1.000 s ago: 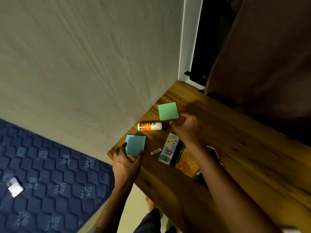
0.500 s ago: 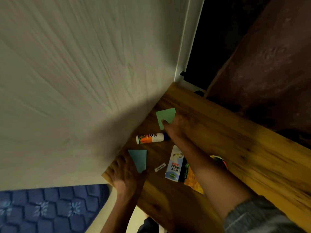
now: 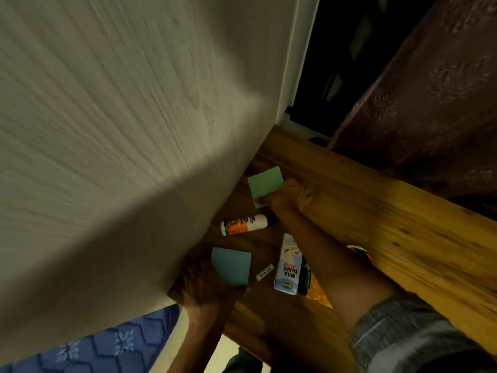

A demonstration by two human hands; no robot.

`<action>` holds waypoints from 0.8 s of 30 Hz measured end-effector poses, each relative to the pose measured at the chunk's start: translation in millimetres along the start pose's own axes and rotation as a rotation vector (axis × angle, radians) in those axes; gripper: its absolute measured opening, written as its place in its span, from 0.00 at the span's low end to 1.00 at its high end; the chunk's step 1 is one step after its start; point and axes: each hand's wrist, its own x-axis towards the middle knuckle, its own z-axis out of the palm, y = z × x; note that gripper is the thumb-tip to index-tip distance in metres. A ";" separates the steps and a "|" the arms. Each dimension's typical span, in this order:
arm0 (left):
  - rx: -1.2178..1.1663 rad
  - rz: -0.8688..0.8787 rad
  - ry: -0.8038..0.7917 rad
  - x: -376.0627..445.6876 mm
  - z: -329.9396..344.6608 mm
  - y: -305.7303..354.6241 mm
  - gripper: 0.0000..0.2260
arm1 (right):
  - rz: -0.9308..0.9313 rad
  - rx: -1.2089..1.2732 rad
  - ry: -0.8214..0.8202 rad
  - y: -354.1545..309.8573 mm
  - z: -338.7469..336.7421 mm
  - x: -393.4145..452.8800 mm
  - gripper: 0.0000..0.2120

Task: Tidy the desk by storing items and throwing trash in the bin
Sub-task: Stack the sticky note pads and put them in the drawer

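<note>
Right hand [image 3: 289, 196] pinches the green note [image 3: 265, 181]; left hand [image 3: 207, 288] seemingly grips the blue note [image 3: 231, 266].

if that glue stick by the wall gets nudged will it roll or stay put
The glue stick lies on its side on the bare wooden desk, and its body looks round, so a nudge across its length would probably roll it. It looks small and plastic, so likely light and stiff. A smooth label suggests it may be slightly slippery.

On the desk [image 3: 403, 224]: two sticky-note pads, one green [image 3: 265, 181], one blue [image 3: 232, 266]; one glue stick [image 3: 246, 224]; one milkshake carton [image 3: 287, 265]; one small label [image 3: 265, 272]; two hands, left [image 3: 207, 288], right [image 3: 289, 196].
</note>
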 end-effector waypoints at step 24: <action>-0.433 0.250 -0.302 -30.0 -72.2 8.1 0.17 | -0.001 1.234 0.062 139.5 -96.0 -145.0 0.23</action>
